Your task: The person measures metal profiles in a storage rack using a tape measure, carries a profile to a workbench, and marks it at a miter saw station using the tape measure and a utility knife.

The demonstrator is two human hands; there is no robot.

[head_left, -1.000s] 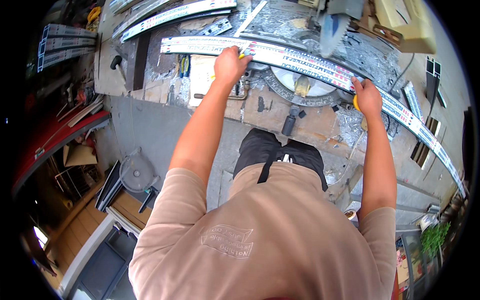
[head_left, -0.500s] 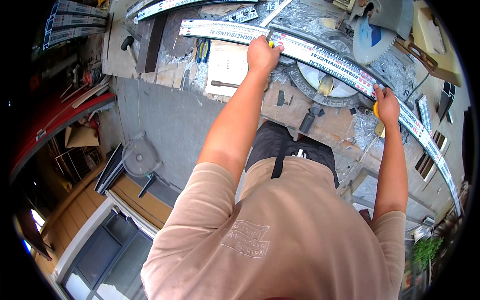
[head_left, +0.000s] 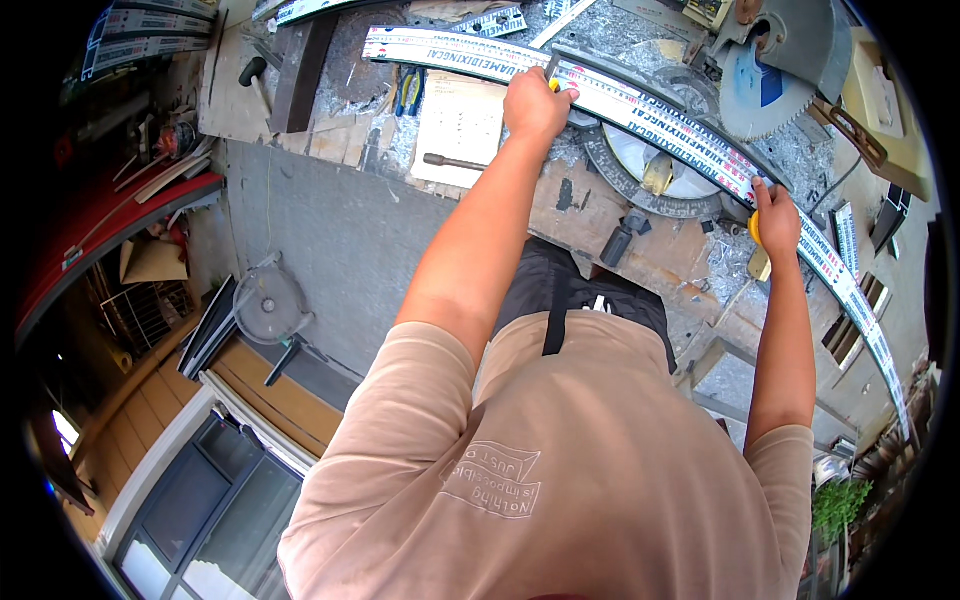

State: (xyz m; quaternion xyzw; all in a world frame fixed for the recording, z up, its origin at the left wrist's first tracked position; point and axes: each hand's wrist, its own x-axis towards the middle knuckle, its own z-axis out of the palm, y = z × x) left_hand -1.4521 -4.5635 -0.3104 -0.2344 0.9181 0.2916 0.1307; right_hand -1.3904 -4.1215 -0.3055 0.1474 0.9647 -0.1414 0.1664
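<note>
1. From the head view, I see a long white profile running from 11 o'clock round past 3, over the saw's round base on the table.
2. The left hand, between 12 and 1, is closed on the profile's near edge. A small yellow thing shows at its thumb, too hidden to identify.
3. The right hand, between 2 and 3, grips it too, with a round yellow object against the palm.
4. I judge the step in hand to be holding the profile in position; any shift calls for both hands moving together, clear of the toothed saw blade at 2 o'clock.
5. Dark lettering and red marks repeat along the profile. The paper near 12 bears tiny, unreadable marks; the shirt carries outlined lettering.
</note>
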